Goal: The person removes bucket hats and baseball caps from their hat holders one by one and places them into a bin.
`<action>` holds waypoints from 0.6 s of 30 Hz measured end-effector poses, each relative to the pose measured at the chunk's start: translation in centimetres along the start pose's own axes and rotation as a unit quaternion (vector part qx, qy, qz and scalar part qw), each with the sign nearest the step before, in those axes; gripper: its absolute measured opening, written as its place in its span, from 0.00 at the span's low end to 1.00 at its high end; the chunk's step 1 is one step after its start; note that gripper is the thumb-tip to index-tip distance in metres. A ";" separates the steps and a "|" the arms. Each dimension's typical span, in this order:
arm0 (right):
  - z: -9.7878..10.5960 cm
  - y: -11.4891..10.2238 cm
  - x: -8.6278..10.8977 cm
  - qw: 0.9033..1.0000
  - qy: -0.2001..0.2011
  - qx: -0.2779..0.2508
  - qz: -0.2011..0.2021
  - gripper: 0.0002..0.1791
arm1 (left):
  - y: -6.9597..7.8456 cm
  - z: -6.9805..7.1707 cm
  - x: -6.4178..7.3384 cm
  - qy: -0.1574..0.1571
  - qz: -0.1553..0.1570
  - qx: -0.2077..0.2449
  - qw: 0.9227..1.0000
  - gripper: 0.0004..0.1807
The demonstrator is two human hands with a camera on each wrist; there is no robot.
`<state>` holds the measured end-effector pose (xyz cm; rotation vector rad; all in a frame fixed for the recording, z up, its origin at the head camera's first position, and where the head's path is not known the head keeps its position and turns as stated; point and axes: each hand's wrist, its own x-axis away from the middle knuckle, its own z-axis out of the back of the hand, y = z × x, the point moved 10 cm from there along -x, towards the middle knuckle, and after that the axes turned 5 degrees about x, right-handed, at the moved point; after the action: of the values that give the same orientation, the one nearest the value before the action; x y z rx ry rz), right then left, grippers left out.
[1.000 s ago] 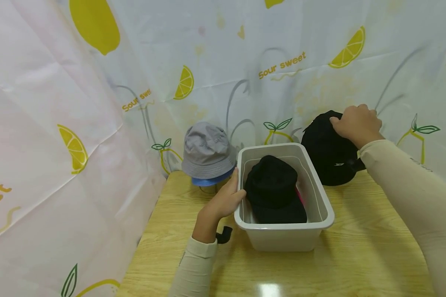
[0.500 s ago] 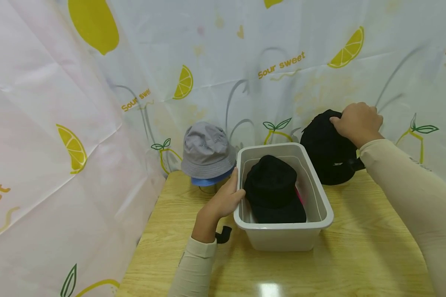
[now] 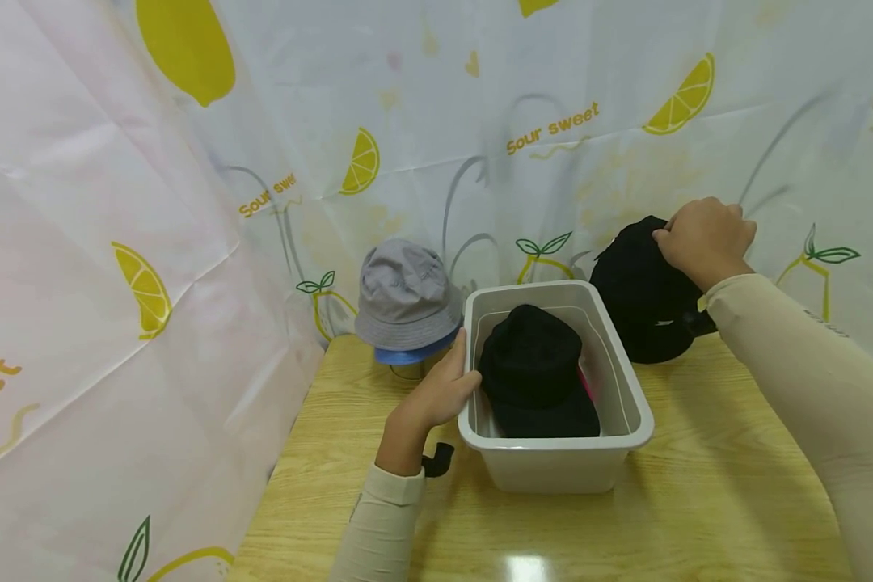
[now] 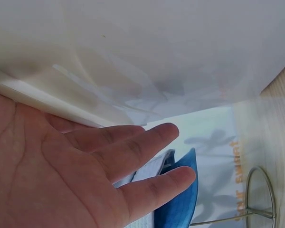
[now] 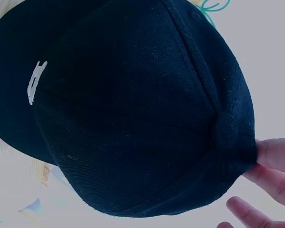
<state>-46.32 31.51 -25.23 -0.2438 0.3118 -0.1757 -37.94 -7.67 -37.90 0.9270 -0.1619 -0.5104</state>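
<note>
"So, the right hand (image 3: 709, 238) — what's it holding?"

"Pinching a black cap (image 3: 636, 299), just right of the white bin (image 3: 553, 470)."

"And the left hand (image 3: 440, 396)?"

"Gripping the bin's rim — thumb over the edge, fingers outside. Inside sits a second black cap (image 3: 534, 364); a grey bucket hat (image 3: 407, 295) is left."

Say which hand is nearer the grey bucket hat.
Left. The left hand grips the bin, just in front of the grey bucket hat; the right hand is across the bin, gripping a black cap.
</note>
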 end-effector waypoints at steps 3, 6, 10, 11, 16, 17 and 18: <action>0.2 -0.2 0.0 1.000 0.008 -0.006 0.006 0.25 | 0.0 0.1 0.0 0.001 0.003 -0.004 1.000 0.49; 0.5 -0.2 -0.2 1.000 0.015 -0.006 0.011 0.24 | -0.1 0.1 0.0 0.002 0.010 -0.008 1.000 0.49; 0.9 -0.3 -0.1 1.000 0.019 -0.001 0.013 0.23 | -0.2 0.2 0.0 0.004 0.015 -0.010 1.000 0.49; 1.0 -0.3 0.0 1.000 0.019 0.000 0.013 0.23 | -0.2 0.2 0.0 0.004 0.015 -0.009 1.000 0.49; 1.4 -0.1 0.2 1.000 0.016 0.001 0.014 0.24 | -0.2 0.1 0.0 0.004 0.014 -0.007 1.000 0.48; 1.5 -0.1 0.2 1.000 0.016 0.002 0.013 0.24 | -0.2 0.1 0.0 0.003 0.014 -0.006 1.000 0.48; 1.5 0.0 0.2 1.000 0.016 0.003 0.013 0.24 | -0.2 0.1 0.0 0.002 0.014 -0.004 1.000 0.49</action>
<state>-45.63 31.81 -23.86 -0.2321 0.3463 -0.1556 -38.00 -7.85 -38.00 0.9161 -0.1682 -0.4834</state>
